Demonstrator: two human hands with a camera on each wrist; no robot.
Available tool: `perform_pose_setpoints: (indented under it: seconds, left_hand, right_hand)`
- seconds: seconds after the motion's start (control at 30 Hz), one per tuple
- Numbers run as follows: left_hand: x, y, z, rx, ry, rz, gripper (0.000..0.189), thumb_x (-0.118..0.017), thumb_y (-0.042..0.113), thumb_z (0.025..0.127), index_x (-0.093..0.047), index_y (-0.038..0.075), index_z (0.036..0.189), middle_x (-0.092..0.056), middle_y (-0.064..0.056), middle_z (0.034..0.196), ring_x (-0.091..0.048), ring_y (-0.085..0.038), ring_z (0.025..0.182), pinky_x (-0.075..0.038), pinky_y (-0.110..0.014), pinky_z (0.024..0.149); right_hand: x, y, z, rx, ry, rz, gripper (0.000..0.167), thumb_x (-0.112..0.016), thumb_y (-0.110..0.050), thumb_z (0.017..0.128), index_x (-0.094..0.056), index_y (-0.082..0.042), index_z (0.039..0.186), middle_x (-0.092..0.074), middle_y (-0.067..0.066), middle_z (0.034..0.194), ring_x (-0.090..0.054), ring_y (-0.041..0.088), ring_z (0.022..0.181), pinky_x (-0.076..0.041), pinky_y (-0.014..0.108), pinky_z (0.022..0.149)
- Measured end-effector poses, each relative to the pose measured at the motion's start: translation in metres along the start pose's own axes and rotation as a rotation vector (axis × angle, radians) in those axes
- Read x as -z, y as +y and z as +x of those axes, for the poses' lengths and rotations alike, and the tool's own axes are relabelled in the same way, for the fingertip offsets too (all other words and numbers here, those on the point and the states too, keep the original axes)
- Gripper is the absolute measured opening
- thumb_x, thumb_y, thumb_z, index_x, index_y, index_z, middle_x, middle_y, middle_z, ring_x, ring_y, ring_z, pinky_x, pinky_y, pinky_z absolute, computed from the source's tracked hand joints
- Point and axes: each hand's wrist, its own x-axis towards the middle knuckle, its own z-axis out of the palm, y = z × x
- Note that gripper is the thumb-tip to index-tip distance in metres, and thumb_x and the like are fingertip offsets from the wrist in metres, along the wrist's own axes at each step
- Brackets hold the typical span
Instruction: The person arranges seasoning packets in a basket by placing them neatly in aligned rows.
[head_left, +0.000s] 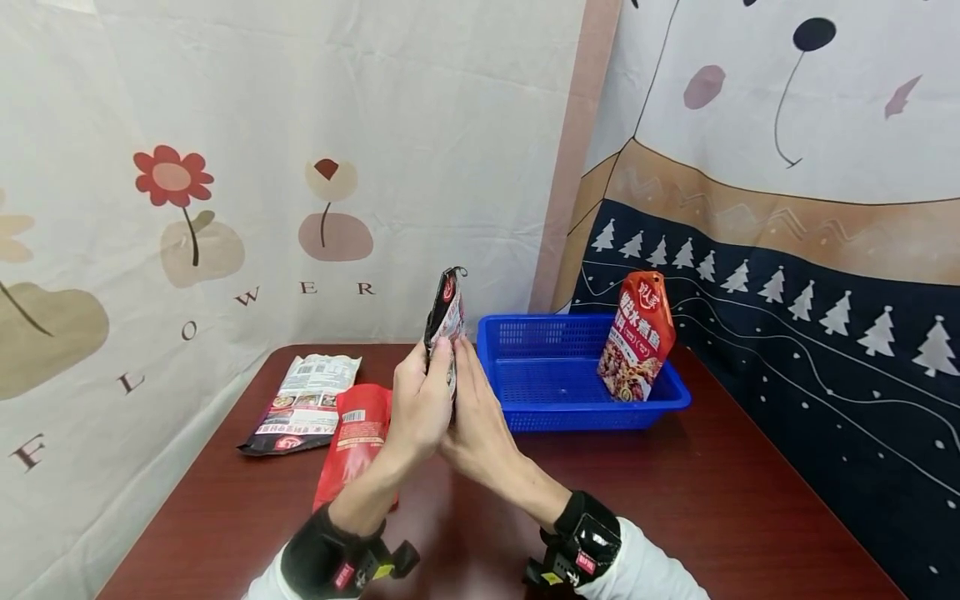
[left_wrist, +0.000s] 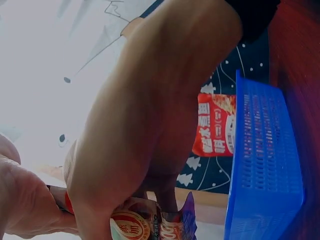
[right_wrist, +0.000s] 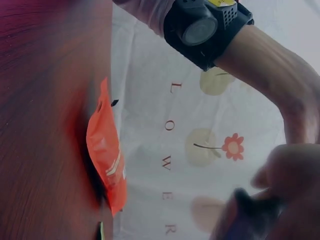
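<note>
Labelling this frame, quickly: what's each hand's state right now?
Left hand: closed, holding the dark pouch.
Right hand: open, pressed against the dark pouch.

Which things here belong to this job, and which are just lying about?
Likely the job:
black-edged packet between left hand and right hand
blue basket holding orange-red packet
red packet, white packet

Just surroundings:
table
flower cloth
tree cloth

Head view: bright, even, sharply focused; diffuse sheen and soft shadow mark the table. Left wrist view: hazy; cloth above the table washed out, right hand shaded. Right wrist view: table dim, purple-tinged; held packet above it badly blurred.
</note>
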Motion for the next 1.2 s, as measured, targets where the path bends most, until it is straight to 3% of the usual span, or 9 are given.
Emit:
perform_pose_setpoints:
  seconds: [0.33,0.53,0.6,0.67,0.8,0.9,1.0,1.2]
  left_hand:
    - [0.000,0.003,-0.004,-0.054,-0.038,0.049,0.044,-0.054,0.020,0.119,-0.062,0.010,0.161,-0.075,-0.015,0.146,-0.072,-0.033,0.132,-0.057,-0.032,0.117]
    - [0.000,0.002,-0.003,-0.056,-0.097,-0.023,0.065,-0.066,0.014,0.113,-0.043,0.011,0.174,-0.061,-0.013,0.167,-0.068,-0.028,0.144,-0.054,-0.025,0.121]
    - [0.001,0.002,-0.001,-0.061,-0.129,-0.070,0.073,-0.068,0.012,0.111,-0.036,0.010,0.177,-0.050,-0.011,0.176,-0.060,-0.026,0.155,-0.049,-0.024,0.126]
    - [0.003,0.002,0.001,-0.075,-0.159,-0.095,0.077,-0.069,0.010,0.110,-0.032,0.009,0.178,-0.042,-0.009,0.181,-0.049,-0.023,0.164,-0.043,-0.026,0.131]
    - [0.012,0.002,0.007,-0.120,-0.182,-0.115,0.077,-0.066,0.009,0.111,-0.030,0.010,0.179,-0.032,-0.009,0.187,-0.029,-0.021,0.175,-0.029,-0.043,0.140]
    - [0.020,0.001,0.014,-0.141,-0.154,-0.083,0.074,-0.067,0.013,0.111,-0.035,0.012,0.178,-0.035,-0.009,0.186,-0.030,-0.023,0.176,-0.025,-0.050,0.142]
    - [0.029,-0.004,0.023,-0.160,-0.122,-0.045,0.070,-0.068,0.015,0.112,-0.039,0.013,0.176,-0.040,-0.007,0.183,-0.031,-0.024,0.175,-0.024,-0.047,0.144]
    - [0.042,-0.016,0.037,-0.127,-0.100,-0.029,0.068,-0.069,0.017,0.113,-0.040,0.014,0.175,-0.044,-0.006,0.181,-0.035,-0.022,0.174,-0.026,-0.045,0.144]
  right_hand:
    - [-0.001,0.002,0.002,0.004,0.062,0.062,0.075,-0.070,-0.005,0.106,-0.038,-0.005,0.174,-0.054,0.019,0.171,-0.059,0.033,0.155,-0.055,0.052,0.124]
    - [0.003,0.005,0.005,0.043,0.084,0.128,0.067,-0.074,-0.002,0.102,-0.050,0.001,0.165,-0.068,0.021,0.151,-0.071,0.033,0.136,-0.063,0.049,0.112]
    - [0.004,0.006,0.007,0.034,0.096,0.164,0.056,-0.072,-0.001,0.104,-0.057,0.003,0.158,-0.073,0.021,0.142,-0.074,0.033,0.129,-0.064,0.048,0.108]
    - [0.006,0.008,0.009,-0.006,0.104,0.213,0.043,-0.068,0.000,0.107,-0.063,0.004,0.149,-0.077,0.021,0.134,-0.077,0.032,0.122,-0.067,0.046,0.102]
    - [0.014,0.013,0.013,-0.160,0.101,0.327,0.031,-0.060,0.001,0.111,-0.066,0.004,0.141,-0.081,0.021,0.120,-0.078,0.026,0.104,-0.068,0.037,0.087]
    - [0.023,0.019,0.018,-0.283,0.084,0.437,0.034,-0.060,0.000,0.110,-0.065,0.005,0.143,-0.081,0.023,0.118,-0.077,0.023,0.099,-0.066,0.030,0.084]
    - [0.036,0.027,0.025,-0.369,0.066,0.552,0.034,-0.062,-0.003,0.110,-0.067,0.005,0.142,-0.081,0.026,0.121,-0.076,0.019,0.100,-0.065,0.026,0.088]
    - [0.066,0.048,0.034,-0.446,-0.015,0.791,0.037,-0.062,-0.012,0.115,-0.062,0.003,0.149,-0.077,0.022,0.129,-0.079,0.009,0.104,-0.068,0.026,0.089]
